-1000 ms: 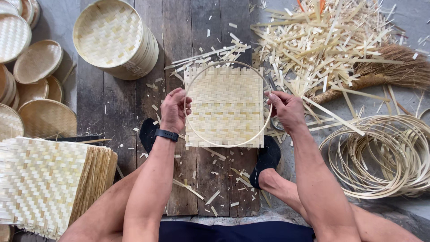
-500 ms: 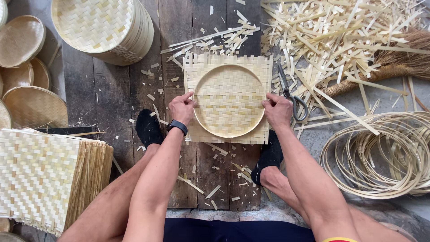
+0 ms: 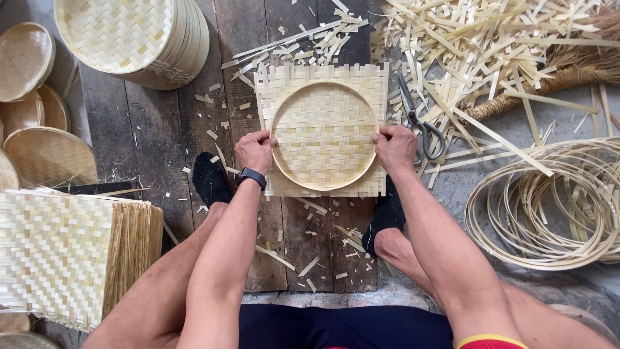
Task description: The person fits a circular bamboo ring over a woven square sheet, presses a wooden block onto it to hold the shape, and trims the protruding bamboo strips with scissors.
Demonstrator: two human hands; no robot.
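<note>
The round bamboo hoop [image 3: 279, 161] now sits pressed down into the square woven mat [image 3: 323, 132], so the weave dishes inside the ring and its four corners stick out around it; a second ago the mat lay flat with only a thin ring resting on top. The left hand [image 3: 255, 150] pinches the hoop's left rim, fingers curled over it, and the right hand [image 3: 395, 147] grips the right rim the same way, both pushing down on the plank floor [image 3: 161, 129]. The camera view has also closed in on the mat. Scissors [image 3: 423, 126] lie just right of the mat, a stack of finished trays [image 3: 129, 39] up-left of it, and coiled bamboo strips [image 3: 549, 207] well right.
</note>
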